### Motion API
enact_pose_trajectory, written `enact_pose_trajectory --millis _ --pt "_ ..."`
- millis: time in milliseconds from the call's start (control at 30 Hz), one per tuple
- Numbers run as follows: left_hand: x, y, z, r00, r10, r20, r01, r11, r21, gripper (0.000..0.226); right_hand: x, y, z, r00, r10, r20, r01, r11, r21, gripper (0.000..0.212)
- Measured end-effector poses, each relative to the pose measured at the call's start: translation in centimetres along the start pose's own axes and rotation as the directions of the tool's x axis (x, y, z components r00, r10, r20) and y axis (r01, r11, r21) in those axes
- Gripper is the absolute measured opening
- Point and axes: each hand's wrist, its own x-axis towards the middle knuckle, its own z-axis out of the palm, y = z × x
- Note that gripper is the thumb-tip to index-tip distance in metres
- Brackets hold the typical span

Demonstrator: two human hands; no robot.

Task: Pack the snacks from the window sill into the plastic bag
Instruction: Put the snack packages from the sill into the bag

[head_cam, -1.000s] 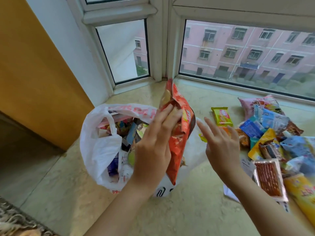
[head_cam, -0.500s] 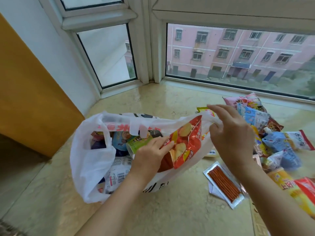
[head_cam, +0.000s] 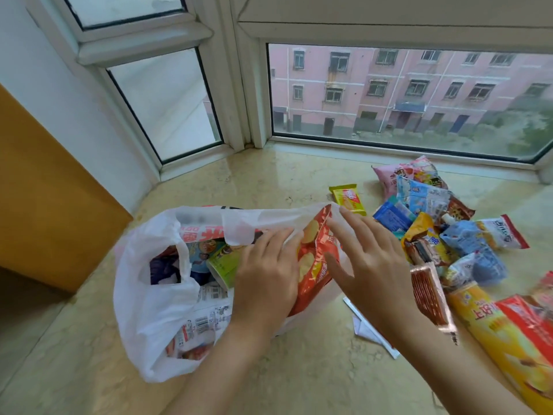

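A white plastic bag (head_cam: 149, 295) lies on the marble window sill (head_cam: 284, 369), its mouth open and stuffed with snack packets. A red chip bag (head_cam: 314, 265) sits in the mouth on the right side. My left hand (head_cam: 266, 280) presses flat on the chip bag with straight fingers. My right hand (head_cam: 368, 265) hovers just right of it, fingers spread and holding nothing, close to the bag's rim. A green cup-shaped snack (head_cam: 223, 265) shows inside the bag.
A pile of loose snacks (head_cam: 434, 223) lies at the right: pink, blue and yellow packets, a clear tray of brown sticks (head_cam: 428, 295), a yellow chip bag (head_cam: 502, 339). Window frames (head_cam: 239, 115) stand behind; a yellow-brown panel (head_cam: 45, 190) stands at the left.
The chip bag has gone from upright above the bag down into its mouth. My right hand let go of the bag's rim and opened. The left hand flattened onto the chip bag.
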Motion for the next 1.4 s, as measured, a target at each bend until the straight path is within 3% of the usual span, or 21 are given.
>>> enact_pose_trajectory --millis 67,200,400,533,667,767,867,933,1033,1133,1300,1400 --pt "-0.8 2.4 0.3 0.998 0.045 -0.046 -0.048 0.996 -0.076 0.032 -1.1 1.1 -0.4 0.999 0.037 0.022 -0.037 0.999 -0.012 0.044" --pt "-1.9 6.3 2.5 0.984 0.172 0.046 -0.169 0.983 -0.066 0.034 -3.5 3.6 -1.1 0.994 0.090 0.068 -0.088 0.995 -0.038 0.046" --pt "-2.3 10.3 5.9 0.970 0.189 0.155 -0.179 0.981 -0.072 0.043 -7.9 7.8 -2.5 0.976 0.160 0.147 -0.148 0.985 -0.088 0.047" --pt "-3.0 12.7 7.0 0.965 0.210 0.158 -0.206 0.978 -0.041 0.045 -11.0 10.7 -2.9 0.946 0.240 0.217 -0.213 0.967 -0.142 0.047" --pt "-4.3 14.8 9.6 0.948 0.256 0.189 -0.235 0.964 -0.126 0.043 -13.6 13.2 -2.7 0.908 0.313 0.279 -0.276 0.947 -0.163 0.051" --pt "-4.6 15.7 11.9 0.908 0.113 0.403 -0.063 0.989 -0.135 0.066 -15.1 14.5 -2.1 0.874 0.339 0.349 -0.295 0.939 -0.175 0.056" --pt "-4.3 15.5 13.9 0.794 -0.072 0.604 0.114 0.993 -0.032 0.088 -15.9 14.9 -0.9 0.853 0.362 0.375 -0.324 0.932 -0.164 0.062" --pt "-4.2 14.8 15.4 0.711 -0.174 0.681 0.211 0.977 0.030 0.095 -16.1 14.9 0.1 0.839 0.382 0.388 -0.357 0.924 -0.139 0.066" --pt "-4.0 13.9 16.8 0.648 -0.280 0.708 0.293 0.950 0.107 0.105 -15.8 14.8 1.4 0.812 0.421 0.405 -0.429 0.900 -0.075 0.070" --pt "-4.0 13.6 17.3 0.634 -0.305 0.711 0.317 0.941 0.121 0.110 -15.6 14.3 1.9 0.784 0.460 0.417 -0.504 0.864 -0.007 0.070" --pt "-4.5 13.2 17.8 0.677 -0.285 0.679 0.321 0.944 0.076 0.114 -16.2 14.3 2.3 0.758 0.493 0.426 -0.571 0.818 0.068 0.074" --pt "-5.0 13.2 17.5 0.687 -0.324 0.650 0.426 0.905 0.001 0.112 -15.6 14.9 2.5 0.672 0.590 0.448 -0.673 0.739 0.035 0.079"
